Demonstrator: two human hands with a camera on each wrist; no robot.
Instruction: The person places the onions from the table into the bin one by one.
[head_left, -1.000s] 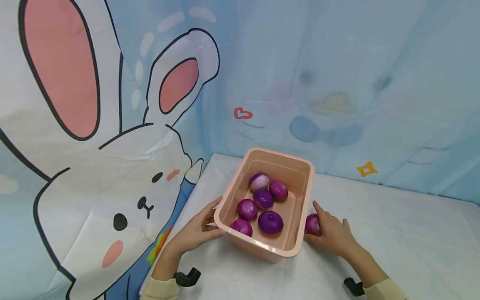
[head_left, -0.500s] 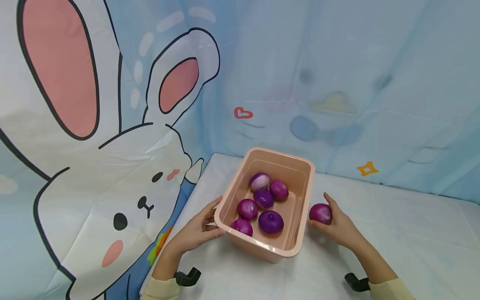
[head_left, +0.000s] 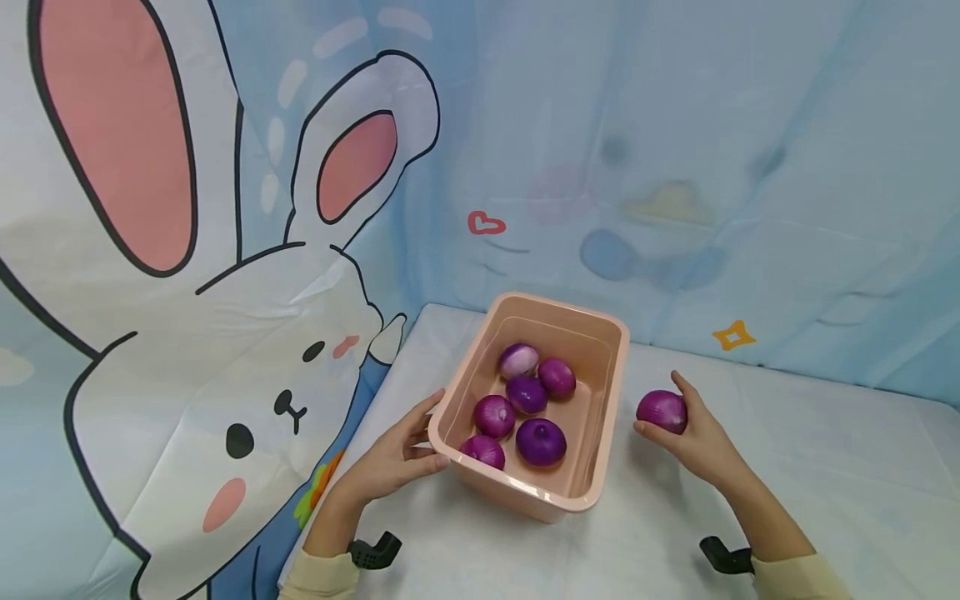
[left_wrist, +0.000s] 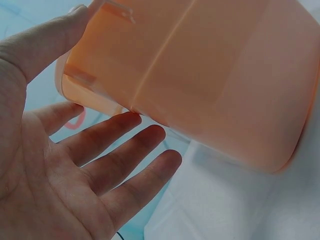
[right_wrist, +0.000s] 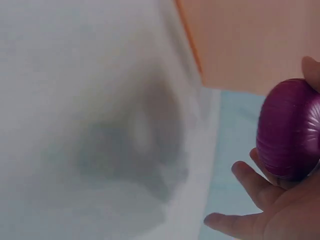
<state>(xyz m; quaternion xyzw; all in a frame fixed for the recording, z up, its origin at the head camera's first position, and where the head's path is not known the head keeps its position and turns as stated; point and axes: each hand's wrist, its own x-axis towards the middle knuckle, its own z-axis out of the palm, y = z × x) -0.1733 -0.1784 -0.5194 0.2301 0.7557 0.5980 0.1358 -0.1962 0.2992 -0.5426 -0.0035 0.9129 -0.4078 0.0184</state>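
My right hand (head_left: 702, 439) holds a purple onion (head_left: 662, 412) between thumb and fingers, to the right of the bin. In the right wrist view the onion (right_wrist: 290, 130) is up off the white surface, its shadow below, and some fingers are spread away from it. A pale pink plastic bin (head_left: 614, 400) stands in the middle, with several purple onions (head_left: 541, 442) inside. At the bin's left side, my left hand (head_left: 390, 462) rests with thumb at the rim. The left wrist view shows its fingers (left_wrist: 135, 150) loosely extended along the bin wall (left_wrist: 210, 75).
A white cloth (head_left: 810, 450) covers the table. Behind it hangs a blue curtain (head_left: 712, 125), and a printed rabbit (head_left: 187, 375) fills the left side. Black devices (head_left: 375, 552) are strapped to both wrists.
My right hand has lifted the onion from beside the bin and carried it up and to the right, away from the bin. The left hand and the bin have stayed in place.
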